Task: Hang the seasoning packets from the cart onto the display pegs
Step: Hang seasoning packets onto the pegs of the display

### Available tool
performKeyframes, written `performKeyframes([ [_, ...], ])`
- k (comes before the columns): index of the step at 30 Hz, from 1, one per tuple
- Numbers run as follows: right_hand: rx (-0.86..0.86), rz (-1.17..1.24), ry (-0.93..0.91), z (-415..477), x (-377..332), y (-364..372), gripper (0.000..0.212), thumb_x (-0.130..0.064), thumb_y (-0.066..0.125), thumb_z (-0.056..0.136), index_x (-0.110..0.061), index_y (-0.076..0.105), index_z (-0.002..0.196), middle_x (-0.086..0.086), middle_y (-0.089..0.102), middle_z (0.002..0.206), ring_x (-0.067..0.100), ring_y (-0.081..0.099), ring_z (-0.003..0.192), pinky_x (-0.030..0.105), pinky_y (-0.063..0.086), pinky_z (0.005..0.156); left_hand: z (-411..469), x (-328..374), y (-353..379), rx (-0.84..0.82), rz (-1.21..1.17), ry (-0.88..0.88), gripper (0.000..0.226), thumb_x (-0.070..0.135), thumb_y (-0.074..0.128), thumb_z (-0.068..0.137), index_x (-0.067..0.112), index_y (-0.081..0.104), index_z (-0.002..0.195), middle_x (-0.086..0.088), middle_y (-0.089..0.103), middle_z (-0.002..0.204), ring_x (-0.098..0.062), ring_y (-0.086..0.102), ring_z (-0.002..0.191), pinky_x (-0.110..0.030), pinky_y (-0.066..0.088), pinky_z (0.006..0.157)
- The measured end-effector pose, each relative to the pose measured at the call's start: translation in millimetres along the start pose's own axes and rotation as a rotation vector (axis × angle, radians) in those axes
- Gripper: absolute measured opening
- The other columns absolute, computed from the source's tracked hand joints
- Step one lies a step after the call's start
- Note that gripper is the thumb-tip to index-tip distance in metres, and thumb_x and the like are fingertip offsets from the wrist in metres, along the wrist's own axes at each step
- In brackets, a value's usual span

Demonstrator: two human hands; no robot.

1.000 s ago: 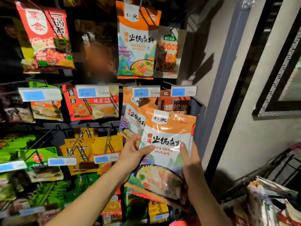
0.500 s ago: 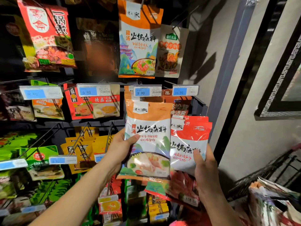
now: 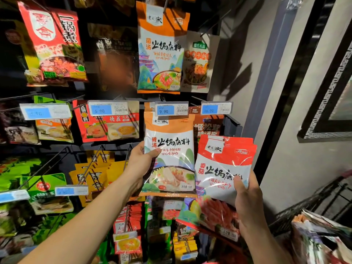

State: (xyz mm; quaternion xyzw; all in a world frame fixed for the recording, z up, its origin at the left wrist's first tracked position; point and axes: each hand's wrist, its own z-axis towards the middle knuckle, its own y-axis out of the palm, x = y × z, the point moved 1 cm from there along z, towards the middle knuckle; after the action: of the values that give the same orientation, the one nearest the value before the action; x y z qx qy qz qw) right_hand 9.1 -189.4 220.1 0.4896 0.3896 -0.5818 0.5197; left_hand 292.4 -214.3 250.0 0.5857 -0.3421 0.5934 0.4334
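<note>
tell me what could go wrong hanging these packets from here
The left hand holds the orange packet up under the 9.90 price tag, which hides the peg tip, so the hole may miss. The right hand grips the red packets only by one edge; they could slip.

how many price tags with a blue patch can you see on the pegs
6. Middle row: far-left tag, the 6.80 tag, the 9.90 tag, the 16.90 tag. Lower left: one at the frame edge, one beside it. Others may be hidden lower down.
</note>
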Motion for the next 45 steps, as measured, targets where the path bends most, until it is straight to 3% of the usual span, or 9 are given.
performKeyframes([
  [3, 0.008, -0.006, 0.001, 2.3, 1.0, -2.5, 0.028, -0.009, 0.044, 0.108, -0.017, 0.056, 0.132, -0.001, 0.071, 0.112, -0.005, 0.071, 0.082, 0.012, 0.053, 0.057, -2.0, -4.0, 3.5, 0.018, 0.001, -0.020, 0.020, 0.006, 0.068, 0.096, 0.015, 0.067, 0.115, -0.002, 0.078, 0.102, -0.011, 0.075, 0.080, -0.021, 0.055, 0.062],
  [8, 0.020, 0.002, -0.010, 5.0, -0.6, -4.6, 0.029, -0.011, 0.046, 0.108, -0.019, 0.056, 0.134, -0.001, 0.072, 0.114, -0.003, 0.072, 0.085, 0.014, 0.055, 0.058, -2.3, -6.3, 2.7, 0.034, -0.039, -0.047, 0.021, 0.004, 0.068, 0.095, 0.013, 0.068, 0.115, -0.005, 0.079, 0.104, -0.026, 0.076, 0.096, -0.045, 0.059, 0.088],
  [18, 0.049, 0.019, -0.009, 7.4, -3.0, -1.4, 0.026, -0.012, 0.048, 0.107, -0.025, 0.058, 0.127, -0.005, 0.072, 0.111, -0.003, 0.072, 0.084, 0.015, 0.055, 0.055, 2.4, 1.8, 1.6, 0.021, 0.023, -0.071, 0.023, 0.008, 0.070, 0.095, 0.015, 0.068, 0.117, -0.003, 0.078, 0.105, -0.021, 0.076, 0.092, -0.033, 0.059, 0.076],
  [26, 0.050, 0.017, -0.033, 6.0, -6.2, -7.0, 0.030, -0.011, 0.047, 0.108, -0.024, 0.056, 0.133, -0.009, 0.070, 0.111, -0.008, 0.070, 0.082, 0.012, 0.053, 0.056, -2.3, 0.9, 4.0, 0.017, -0.066, -0.068, 0.029, 0.001, 0.066, 0.095, 0.015, 0.067, 0.120, -0.004, 0.078, 0.108, -0.025, 0.075, 0.098, -0.043, 0.059, 0.091],
  [34, 0.046, 0.023, -0.048, 4.3, -7.3, -8.5, 0.027, -0.012, 0.046, 0.108, -0.026, 0.055, 0.129, -0.009, 0.069, 0.110, -0.010, 0.070, 0.082, 0.013, 0.053, 0.055, -8.3, 15.7, 1.9, -0.115, 0.103, 0.148, 0.098, -0.009, 0.060, 0.095, 0.056, 0.018, 0.155, 0.041, 0.047, 0.135, -0.003, 0.056, 0.125, -0.037, 0.050, 0.101],
  [37, 0.046, 0.023, -0.056, 4.0, -8.0, -8.5, 0.028, -0.012, 0.046, 0.108, -0.029, 0.054, 0.129, -0.012, 0.068, 0.111, -0.010, 0.070, 0.085, 0.014, 0.054, 0.056, -10.0, 25.2, 6.1, -0.154, 0.131, 0.201, 0.099, -0.013, 0.055, 0.095, 0.055, 0.018, 0.156, 0.044, 0.027, 0.150, 0.006, 0.052, 0.128, -0.027, 0.053, 0.080],
  [39, 0.052, 0.016, -0.062, 4.2, -7.1, -8.7, 0.028, -0.013, 0.046, 0.109, -0.030, 0.053, 0.129, -0.013, 0.068, 0.113, -0.009, 0.070, 0.087, 0.015, 0.055, 0.057, -8.3, 27.3, 9.1, -0.134, 0.112, 0.195, 0.096, -0.016, 0.052, 0.095, 0.046, 0.019, 0.159, 0.028, 0.026, 0.157, 0.016, 0.057, 0.111, -0.017, 0.052, 0.067],
  [42, 0.052, 0.019, -0.064, 3.8, -5.9, -9.7, 0.028, -0.014, 0.046, 0.109, -0.031, 0.053, 0.129, -0.014, 0.068, 0.113, -0.008, 0.071, 0.088, 0.016, 0.056, 0.058, -2.1, 24.7, 11.2, -0.087, 0.089, 0.132, 0.093, -0.018, 0.050, 0.094, 0.041, 0.020, 0.160, 0.024, 0.037, 0.141, 0.005, 0.060, 0.056, -0.033, 0.048, 0.063],
  [45, 0.055, 0.018, -0.069, 2.8, -7.0, -10.6, 0.028, -0.012, 0.046, 0.108, -0.029, 0.054, 0.128, -0.015, 0.068, 0.111, -0.008, 0.070, 0.086, 0.014, 0.055, 0.057, 1.1, 28.3, 12.6, -0.033, 0.110, 0.098, 0.092, -0.016, 0.050, 0.094, 0.039, 0.020, 0.161, 0.020, 0.041, 0.130, 0.000, 0.057, 0.051, -0.035, 0.045, 0.061],
])
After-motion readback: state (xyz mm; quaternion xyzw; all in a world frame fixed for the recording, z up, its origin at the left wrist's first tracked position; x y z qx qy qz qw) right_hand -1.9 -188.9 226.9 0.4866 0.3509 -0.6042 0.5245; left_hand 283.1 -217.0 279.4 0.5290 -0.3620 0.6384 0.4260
